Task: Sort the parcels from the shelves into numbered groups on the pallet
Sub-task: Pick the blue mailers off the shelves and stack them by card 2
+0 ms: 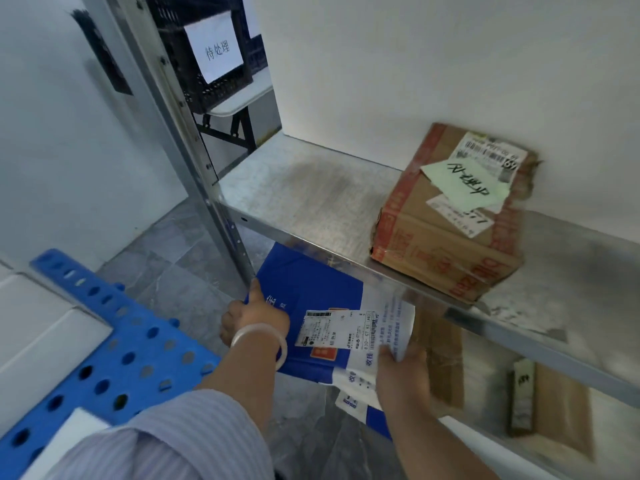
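Head view, 1 frame. Blue parcel (pixel 311 289), a flat mailer with a white end, is held in the air by both hands, low in front of the metal shelf (pixel 304 195). Its far corner lies under the shelf's front edge, close beside the upright post (pixel 194 168). A white shipping label (pixel 332 329) faces up near the parcel's middle. Left hand (pixel 254 320) grips the parcel's left edge: thumb lies straight along the top face and points away, and the other fingers curl round the edge out of sight. A pale bracelet (pixel 259 336) sits on that wrist, with a striped sleeve (pixel 173 438) further back. Right hand (pixel 403 375) is clamped on the white end at the parcel's near right corner. The fingertips are hidden behind the material, so the exact finger spread cannot be told. On the shelf, 1 cardboard box (pixel 446 237) with red tape stands toward the right, its rear against the wall, and a green handwritten note (pixel 464 183) is stuck on top. Below the shelf, on the lower level, are 2 brown boxes (pixel 557 403), blurred. The blue perforated pallet (pixel 131 348) is at lower left and carries white parcels (pixel 41 313) at its left side. Far back, a black crate (pixel 194 64) bearing a paper sign (pixel 213 50) stands on a folding table (pixel 235 102).
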Demonstrator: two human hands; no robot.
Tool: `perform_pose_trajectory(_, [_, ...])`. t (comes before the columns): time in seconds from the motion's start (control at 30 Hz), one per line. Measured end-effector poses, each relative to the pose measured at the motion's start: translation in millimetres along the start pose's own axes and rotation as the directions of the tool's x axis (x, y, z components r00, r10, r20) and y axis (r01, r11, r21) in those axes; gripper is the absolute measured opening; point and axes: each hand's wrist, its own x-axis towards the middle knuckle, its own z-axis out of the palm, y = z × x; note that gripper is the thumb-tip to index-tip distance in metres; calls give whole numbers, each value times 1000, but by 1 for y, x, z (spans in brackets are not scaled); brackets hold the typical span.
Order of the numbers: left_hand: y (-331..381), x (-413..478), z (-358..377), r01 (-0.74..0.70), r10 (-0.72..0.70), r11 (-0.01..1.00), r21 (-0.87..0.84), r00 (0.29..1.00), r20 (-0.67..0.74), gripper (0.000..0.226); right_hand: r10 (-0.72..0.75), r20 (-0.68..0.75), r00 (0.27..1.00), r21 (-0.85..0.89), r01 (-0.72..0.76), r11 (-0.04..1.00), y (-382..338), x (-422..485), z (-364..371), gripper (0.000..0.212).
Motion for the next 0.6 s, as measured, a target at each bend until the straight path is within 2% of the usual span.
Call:
perform_pose_trajectory(0.23, [-11,-44,-16,-155,159,984,-88,986,46,51,-17,-62,998,-37,15,999,-17,-32,-72,25])
perform_pose_trajectory(0.43, [-21,-109,-19,-265,268,942,-207,963,-13,45,-29,-65,997,-22,28,999,-8,-65,-148,15])
perform_pose_trajectory(0.6, [-34,-196,-10,-247,239,927,-282,969,-62,45,-32,-4,999,-12,32,999,13,-97,-207,23])
